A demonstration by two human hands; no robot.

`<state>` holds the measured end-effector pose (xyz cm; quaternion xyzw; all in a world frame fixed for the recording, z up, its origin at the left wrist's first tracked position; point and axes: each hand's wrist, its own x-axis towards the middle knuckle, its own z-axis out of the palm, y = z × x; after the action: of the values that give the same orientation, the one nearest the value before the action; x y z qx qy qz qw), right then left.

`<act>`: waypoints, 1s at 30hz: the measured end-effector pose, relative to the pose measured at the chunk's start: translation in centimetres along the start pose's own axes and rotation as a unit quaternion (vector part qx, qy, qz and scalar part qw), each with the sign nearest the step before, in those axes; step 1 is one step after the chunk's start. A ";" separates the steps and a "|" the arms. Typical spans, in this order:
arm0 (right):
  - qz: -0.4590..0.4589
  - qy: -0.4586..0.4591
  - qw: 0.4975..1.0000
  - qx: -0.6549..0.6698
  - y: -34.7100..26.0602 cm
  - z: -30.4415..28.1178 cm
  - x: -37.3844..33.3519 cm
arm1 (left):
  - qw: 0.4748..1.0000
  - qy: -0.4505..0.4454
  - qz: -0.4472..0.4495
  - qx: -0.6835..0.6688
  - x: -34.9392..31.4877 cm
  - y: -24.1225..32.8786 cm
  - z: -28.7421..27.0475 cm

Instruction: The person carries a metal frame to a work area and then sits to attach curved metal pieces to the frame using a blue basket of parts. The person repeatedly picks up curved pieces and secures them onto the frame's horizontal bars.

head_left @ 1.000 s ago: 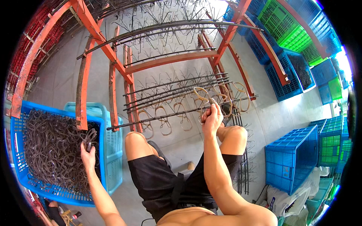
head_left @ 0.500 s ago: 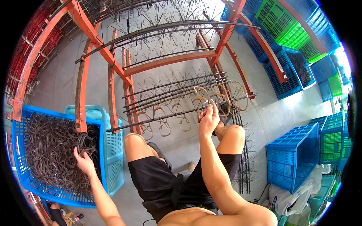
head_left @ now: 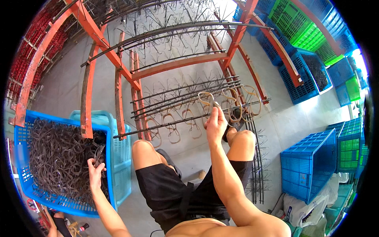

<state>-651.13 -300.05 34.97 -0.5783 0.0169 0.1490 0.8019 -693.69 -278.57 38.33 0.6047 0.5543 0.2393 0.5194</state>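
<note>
The left hand reaches into a blue basket, over the right side of a heap of dark looped pieces; its thumb and forefinger are parted and bent, with the fingertips among the uppermost loops; the pieces there overlap so darkly that I cannot tell whether one is gripped or merely touched; the right hand is raised in front of the right knee, its fingers closed and the thumb pressed in, pinching a tan looped frame whose rounded loop stands up beyond the fingertips; that frame is beside the long dark rod, which crosses before the person at the near side of an orange rack; more tan frames hang along the rod, some just right of the right hand and others left of it; the heap lies under and around the left hand's fingers, well apart from the right hand, and a pale teal basket stands against the blue one.
</note>
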 end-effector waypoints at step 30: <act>-0.066 -0.007 0.986 -0.152 0.8 -2.1 2.2 | 0.960 0.225 0.061 -0.157 -2.1 -3.1 0.6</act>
<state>-648.97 -301.31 33.06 -0.6926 -0.0497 0.1005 0.7125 -695.01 -281.23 35.98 0.4789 0.5746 0.4839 0.4543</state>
